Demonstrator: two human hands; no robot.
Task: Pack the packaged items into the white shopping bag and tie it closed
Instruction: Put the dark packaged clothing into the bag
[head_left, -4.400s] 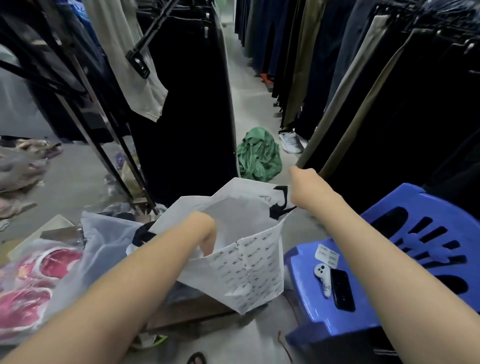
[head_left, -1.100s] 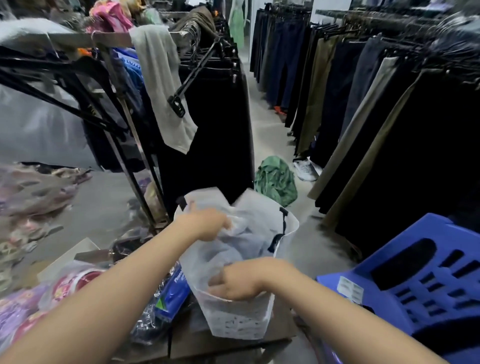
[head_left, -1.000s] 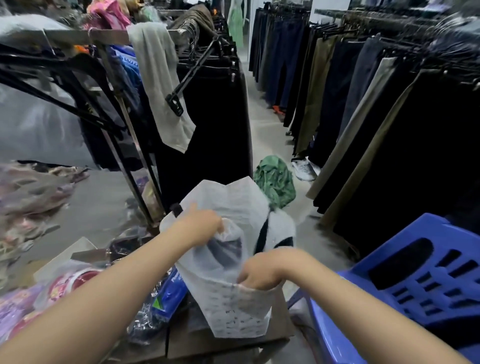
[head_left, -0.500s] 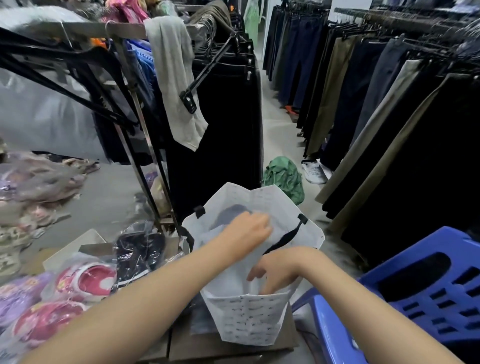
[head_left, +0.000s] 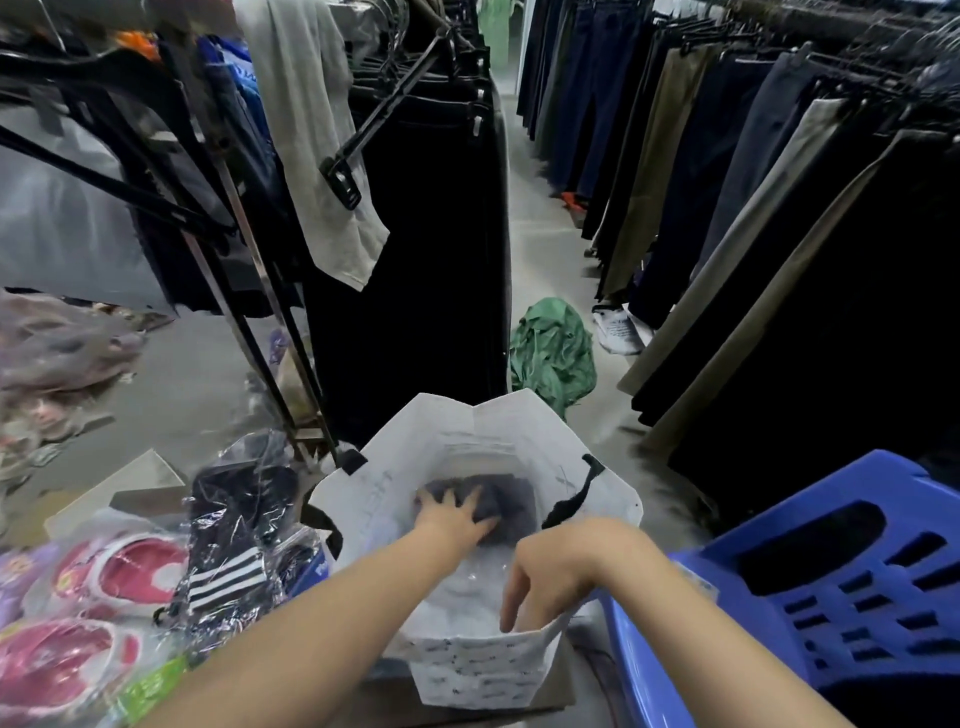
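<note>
Here my left hand (head_left: 451, 519) lies flat, fingers (head_left: 470, 500) spread, on a dark packet (head_left: 511, 501) deep in the bag (head_left: 467, 670), I judge to seat it low. My right hand (head_left: 553, 566) hooks the near rim, fingers curled over it, keeping the mouth wide. More packets (head_left: 234, 540) wait left on the surface. A blue chair (head_left: 841, 587) crowds the right; the far rim stands clear.
</note>
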